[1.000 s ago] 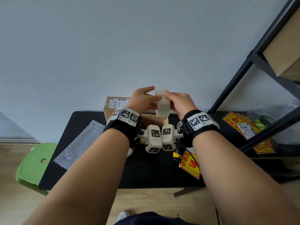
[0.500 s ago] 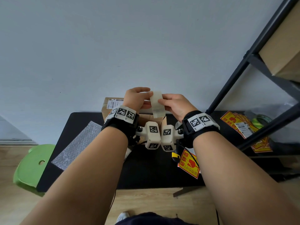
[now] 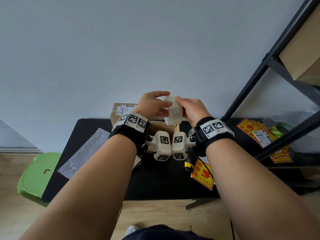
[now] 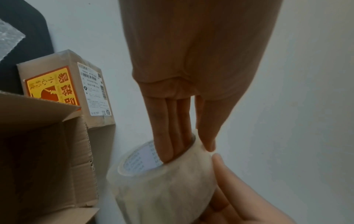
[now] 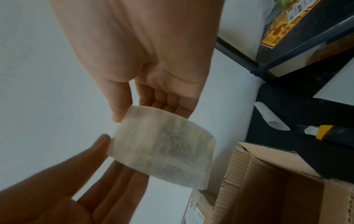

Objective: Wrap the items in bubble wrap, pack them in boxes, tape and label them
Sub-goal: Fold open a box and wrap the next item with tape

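Black table (image 3: 155, 179) against pale wall; both hands raised above an open cardboard box (image 3: 166, 128).
Clear tape roll (image 3: 174, 110) held mid-air: left hand (image 3: 152, 105) fingers inside its core, right hand (image 3: 192, 110) gripping the rim. Bubble wrap (image 3: 84, 153) lies flat at left.

Head view looks forward and down from above both forearms, taking in the black table (image 3: 97, 172) and wall. Each wrist view sits close under its palm, aimed along the fingers. All three share the tape roll (image 3: 173, 110) and open box (image 4: 47, 144).
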Motion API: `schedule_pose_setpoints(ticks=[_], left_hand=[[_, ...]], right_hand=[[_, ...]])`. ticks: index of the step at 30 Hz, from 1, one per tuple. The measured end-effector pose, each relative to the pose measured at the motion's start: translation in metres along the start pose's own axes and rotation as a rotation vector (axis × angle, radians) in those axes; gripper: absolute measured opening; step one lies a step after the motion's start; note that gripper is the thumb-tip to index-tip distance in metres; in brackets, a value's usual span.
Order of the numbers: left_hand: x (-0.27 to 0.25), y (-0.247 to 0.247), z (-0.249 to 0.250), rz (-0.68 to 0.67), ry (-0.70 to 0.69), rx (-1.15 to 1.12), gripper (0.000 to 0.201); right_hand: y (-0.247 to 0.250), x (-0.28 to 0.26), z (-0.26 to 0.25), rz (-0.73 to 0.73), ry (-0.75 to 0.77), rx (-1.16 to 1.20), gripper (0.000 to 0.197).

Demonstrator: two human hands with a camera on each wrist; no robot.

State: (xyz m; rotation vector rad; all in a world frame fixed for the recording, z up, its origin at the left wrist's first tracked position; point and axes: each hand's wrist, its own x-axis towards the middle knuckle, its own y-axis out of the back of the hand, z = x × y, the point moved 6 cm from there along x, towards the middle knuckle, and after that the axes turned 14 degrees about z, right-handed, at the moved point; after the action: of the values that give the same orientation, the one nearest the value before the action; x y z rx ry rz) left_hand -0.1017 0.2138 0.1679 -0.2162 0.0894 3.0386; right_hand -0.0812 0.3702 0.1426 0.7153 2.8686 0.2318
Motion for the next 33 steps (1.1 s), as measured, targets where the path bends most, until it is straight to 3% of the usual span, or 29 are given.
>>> schedule_pose_setpoints(ticks=[7,14,22,26,33], left_hand=[[0.001,0.002,-0.005,0.06,0.072,-0.062,0.039],[0.002,0.003,-0.01,0.061,0.11,-0.091,0.037],[0.0,0.004,-0.001,0.01,-0.007,0.033,0.037],[-0.002,0.003,-0.001,0.0,-0.015,0.05,0.036],[0.002,0.001,-0.004,0.055,0.003,0.066,0.036]], right_hand=[[-0.003,-0.004,-0.007,-0.077,0.065,-0.013,0.016],[-0.001,-0.01,-0.007,-0.126,0.021,0.053,0.011],[0.004,-0.013,-0.003,0.013,0.0,-0.002,0.021],[0.006,-0.013,-0.004,0.088,0.05,-0.108,0.04],[0.002,-0.01,-0.004,0.007,0.068,-0.196,0.043]])
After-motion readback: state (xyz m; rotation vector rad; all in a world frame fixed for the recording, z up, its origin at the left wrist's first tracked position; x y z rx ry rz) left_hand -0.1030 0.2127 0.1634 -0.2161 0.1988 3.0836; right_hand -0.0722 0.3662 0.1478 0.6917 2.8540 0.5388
